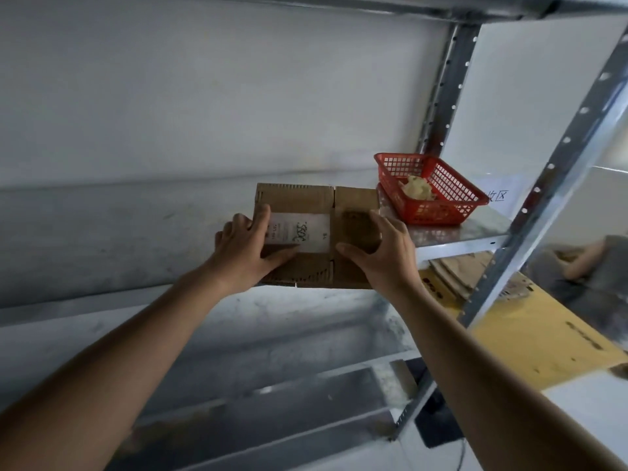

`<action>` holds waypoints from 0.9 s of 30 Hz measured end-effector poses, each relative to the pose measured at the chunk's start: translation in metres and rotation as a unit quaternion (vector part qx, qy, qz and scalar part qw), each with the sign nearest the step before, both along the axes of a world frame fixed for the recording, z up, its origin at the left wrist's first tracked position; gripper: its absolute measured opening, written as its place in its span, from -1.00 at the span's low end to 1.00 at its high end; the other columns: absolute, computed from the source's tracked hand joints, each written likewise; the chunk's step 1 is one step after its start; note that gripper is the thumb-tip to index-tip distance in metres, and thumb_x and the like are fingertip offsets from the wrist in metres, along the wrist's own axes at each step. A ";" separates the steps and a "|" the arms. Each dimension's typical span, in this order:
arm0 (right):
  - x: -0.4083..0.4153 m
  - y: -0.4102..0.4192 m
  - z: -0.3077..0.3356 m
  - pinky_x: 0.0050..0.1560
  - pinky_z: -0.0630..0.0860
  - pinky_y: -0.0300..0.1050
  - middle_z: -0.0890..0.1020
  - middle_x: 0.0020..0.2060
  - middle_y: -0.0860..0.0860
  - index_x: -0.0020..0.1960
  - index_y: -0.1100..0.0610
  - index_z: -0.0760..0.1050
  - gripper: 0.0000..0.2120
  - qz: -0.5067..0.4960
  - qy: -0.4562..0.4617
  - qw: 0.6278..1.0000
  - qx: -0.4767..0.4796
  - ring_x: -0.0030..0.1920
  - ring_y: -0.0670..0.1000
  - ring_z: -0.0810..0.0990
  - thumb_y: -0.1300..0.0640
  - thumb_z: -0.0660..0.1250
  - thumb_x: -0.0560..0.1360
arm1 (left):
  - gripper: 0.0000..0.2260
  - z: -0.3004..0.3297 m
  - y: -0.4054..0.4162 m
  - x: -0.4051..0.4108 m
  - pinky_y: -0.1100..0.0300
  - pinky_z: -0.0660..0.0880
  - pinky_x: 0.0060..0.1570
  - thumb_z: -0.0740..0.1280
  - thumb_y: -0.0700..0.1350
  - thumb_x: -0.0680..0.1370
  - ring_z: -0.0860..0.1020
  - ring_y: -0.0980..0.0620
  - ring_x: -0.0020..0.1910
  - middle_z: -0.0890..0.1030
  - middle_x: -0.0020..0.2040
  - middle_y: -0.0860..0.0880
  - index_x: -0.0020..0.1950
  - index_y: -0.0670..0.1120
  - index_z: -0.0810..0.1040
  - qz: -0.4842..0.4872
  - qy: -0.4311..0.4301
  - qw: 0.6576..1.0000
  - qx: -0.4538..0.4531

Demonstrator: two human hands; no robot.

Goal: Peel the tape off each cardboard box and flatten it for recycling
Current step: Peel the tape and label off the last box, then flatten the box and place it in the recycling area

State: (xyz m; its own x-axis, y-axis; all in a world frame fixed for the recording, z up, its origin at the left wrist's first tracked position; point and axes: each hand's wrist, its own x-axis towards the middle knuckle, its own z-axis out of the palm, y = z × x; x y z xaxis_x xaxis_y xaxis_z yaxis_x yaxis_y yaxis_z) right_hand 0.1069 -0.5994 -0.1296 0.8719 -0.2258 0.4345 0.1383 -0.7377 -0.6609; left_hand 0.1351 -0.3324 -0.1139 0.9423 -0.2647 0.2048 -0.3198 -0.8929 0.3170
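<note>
Both arms reach up and forward to a flattened cardboard box lying on a metal shelf. The box sits flat, its near edge hanging slightly past the shelf's front lip, its right end just beside a red basket.

Left hand grasps the left end of the box: fingers curl over the far-left edge, thumb lies across the top, touching the lower corner of a white label with handwriting on it. Right hand grasps the right part of the box: fingers spread on the top face near the right edge, thumb pointing left along the near side. Whether the thumbs wrap under the cardboard, cannot tell.

Box shows flap seams and corrugated edges; a darker patch on the top under the right fingers. Tape on it, cannot tell.

The red basket stands on the same shelf, right of the box, with a crumpled pale wad inside. A white paper sign with printed characters lies behind the basket.

On the lower level, right, a stack of flat cardboard pieces rests on a yellow surface. A perforated metal upright crosses the right side. Grey wall behind.
</note>
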 end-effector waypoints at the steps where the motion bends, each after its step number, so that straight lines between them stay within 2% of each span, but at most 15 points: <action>1: -0.007 -0.006 -0.002 0.33 0.42 -0.05 0.47 0.36 0.03 0.54 -0.01 0.37 -0.16 -0.006 0.006 1.000 0.006 0.27 -0.03 0.43 -0.27 0.57 0.37 | 0.00 0.000 -0.007 -0.005 -0.13 0.24 0.34 0.08 0.59 0.39 0.32 -0.20 0.29 0.24 0.16 -0.06 0.66 0.07 -0.11 -0.007 -0.008 1.000 -0.004; 3: -0.022 -0.021 -0.004 0.31 0.49 0.01 0.49 0.32 0.02 0.51 -0.04 0.39 -0.19 -0.018 0.010 1.000 0.014 0.25 0.00 0.47 -0.29 0.55 0.37 | 0.02 0.000 -0.022 -0.016 -0.14 0.29 0.33 0.10 0.58 0.39 0.36 -0.21 0.27 0.25 0.16 -0.08 0.67 0.03 -0.09 -0.025 -0.018 0.999 -0.020; 4: -0.030 -0.029 -0.006 0.25 0.47 -0.02 0.50 0.31 0.02 0.49 -0.05 0.41 -0.22 -0.025 0.006 1.000 0.017 0.21 -0.03 0.45 -0.29 0.55 0.37 | 0.03 0.000 -0.030 -0.023 -0.14 0.34 0.32 0.11 0.57 0.38 0.38 -0.22 0.25 0.25 0.16 -0.07 0.68 0.02 -0.08 -0.033 -0.017 0.999 -0.029; 8: -0.064 -0.064 -0.016 0.14 0.30 -0.13 0.50 0.29 0.02 0.48 -0.08 0.43 -0.27 -0.051 -0.002 0.998 0.036 0.14 -0.09 0.36 -0.25 0.55 0.39 | 0.05 -0.005 -0.068 -0.050 -0.14 0.50 0.24 0.16 0.53 0.39 0.46 -0.22 0.24 0.24 0.20 -0.09 0.70 -0.01 -0.11 -0.047 -0.009 0.998 -0.048; 16: -0.131 -0.164 -0.050 0.19 0.34 -0.15 0.47 0.27 -0.01 0.49 -0.05 0.46 -0.28 -0.070 0.015 0.997 0.042 0.15 -0.12 0.36 -0.25 0.54 0.40 | 0.02 -0.033 -0.173 -0.105 -0.09 0.53 0.21 0.18 0.49 0.46 0.42 -0.19 0.37 0.23 0.36 -0.12 0.70 0.00 -0.19 -0.060 0.004 0.998 -0.015; 22: -0.185 -0.253 -0.074 0.16 0.33 -0.18 0.44 0.34 0.00 0.51 -0.04 0.43 -0.27 -0.066 0.035 0.996 0.057 0.18 -0.15 0.34 -0.24 0.54 0.42 | 0.00 -0.046 -0.268 -0.151 -0.06 0.58 0.06 0.14 0.51 0.47 0.51 -0.17 0.21 0.23 0.28 -0.10 0.69 0.03 -0.23 -0.065 0.023 0.997 0.019; 25: -0.206 -0.294 -0.083 0.10 0.35 -0.21 0.43 0.37 0.01 0.53 -0.03 0.42 -0.26 -0.074 0.052 0.995 0.051 0.18 -0.15 0.34 -0.24 0.52 0.44 | -0.02 -0.055 -0.313 -0.169 -0.08 0.59 0.09 0.18 0.47 0.51 0.49 -0.17 0.24 0.22 0.28 -0.10 0.69 0.02 -0.23 -0.066 0.034 0.997 0.027; 27: -0.217 -0.321 -0.088 -0.01 0.34 -0.30 0.42 0.38 0.01 0.53 -0.03 0.41 -0.26 -0.080 0.067 0.993 0.054 0.15 -0.12 0.38 -0.24 0.52 0.44 | -0.03 -0.062 -0.343 -0.177 -0.10 0.59 0.10 0.20 0.46 0.52 0.49 -0.19 0.25 0.22 0.29 -0.11 0.68 0.02 -0.24 -0.067 0.044 0.996 0.030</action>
